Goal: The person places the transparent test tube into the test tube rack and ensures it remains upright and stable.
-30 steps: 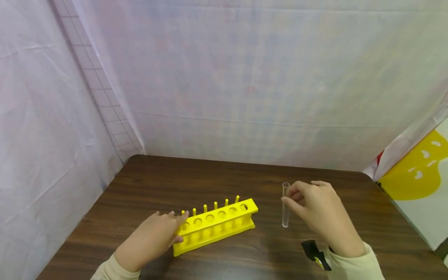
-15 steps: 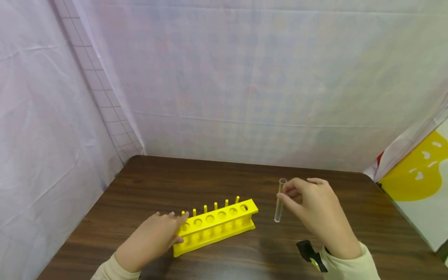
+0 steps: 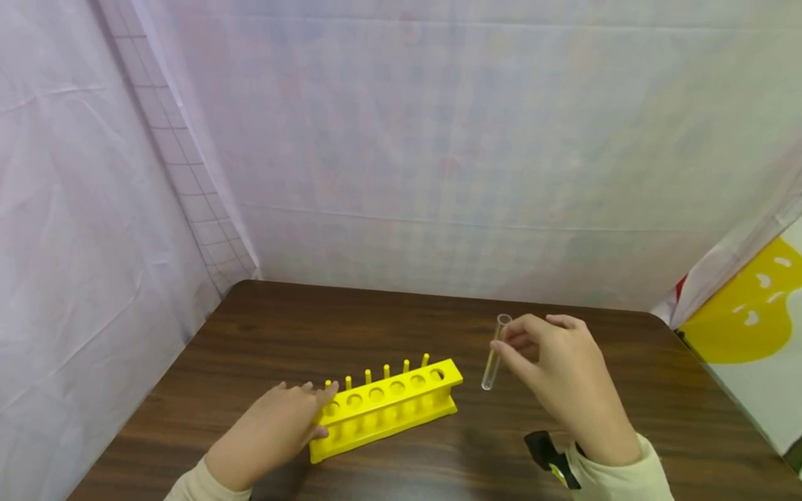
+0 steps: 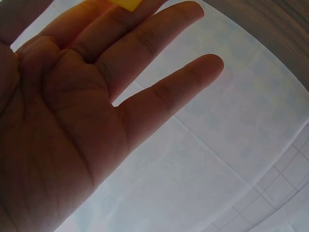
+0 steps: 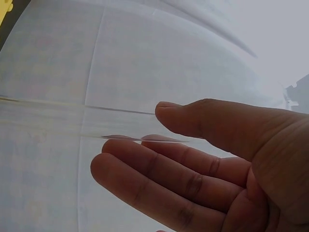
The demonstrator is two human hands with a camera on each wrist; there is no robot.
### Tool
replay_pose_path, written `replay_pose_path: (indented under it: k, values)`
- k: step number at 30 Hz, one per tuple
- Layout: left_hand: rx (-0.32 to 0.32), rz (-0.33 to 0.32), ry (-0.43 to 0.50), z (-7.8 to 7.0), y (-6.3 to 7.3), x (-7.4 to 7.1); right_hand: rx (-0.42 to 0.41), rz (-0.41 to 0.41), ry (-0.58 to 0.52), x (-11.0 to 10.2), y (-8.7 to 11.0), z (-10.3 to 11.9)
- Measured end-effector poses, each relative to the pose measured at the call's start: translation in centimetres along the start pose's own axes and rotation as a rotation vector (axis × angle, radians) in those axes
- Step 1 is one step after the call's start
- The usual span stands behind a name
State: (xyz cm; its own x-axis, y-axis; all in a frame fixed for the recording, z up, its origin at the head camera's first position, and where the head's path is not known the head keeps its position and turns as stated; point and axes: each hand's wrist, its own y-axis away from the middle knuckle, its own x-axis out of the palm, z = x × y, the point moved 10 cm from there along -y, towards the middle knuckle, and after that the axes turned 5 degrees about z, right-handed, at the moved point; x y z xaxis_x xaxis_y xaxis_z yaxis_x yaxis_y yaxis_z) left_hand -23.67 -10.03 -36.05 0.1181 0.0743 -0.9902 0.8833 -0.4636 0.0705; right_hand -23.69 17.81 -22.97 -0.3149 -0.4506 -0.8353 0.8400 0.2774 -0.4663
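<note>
A yellow test tube rack (image 3: 386,392) stands on the table, its top plate holed and a row of pegs along its back. My left hand (image 3: 266,428) grips its left end, thumb at the front and index finger on top. In the left wrist view only a yellow corner of the rack (image 4: 126,4) shows, and the other fingers stretch out straight. My right hand (image 3: 557,376) pinches a clear test tube (image 3: 492,363) between thumb and fingertips, right of the rack. The tube is tilted, mouth up, its lower end leaning toward the rack. It looks empty.
The dark wooden table (image 3: 301,313) runs back to a pale curtain (image 3: 438,139); another white sheet (image 3: 75,209) hangs at the left. A black strap (image 3: 545,456) sticks out by the right sleeve. A yellow-patterned surface (image 3: 752,320) lies beyond the right edge.
My right hand has moved a little left and away from me with the test tube, whose lower end has swung left toward the rack. The left hand and rack have stayed in place.
</note>
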Motion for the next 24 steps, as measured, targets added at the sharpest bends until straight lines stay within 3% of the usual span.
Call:
replay_pose_path:
  k: [9,24]
  values:
    - [-0.03,0.038,0.029,0.2,-0.1,0.2,-0.061,-0.129,-0.034,-0.8,-0.2,0.8]
    - [-0.04,0.054,0.033,0.3,-0.3,0.3,-0.066,-0.132,-0.074,0.0,-0.5,1.6]
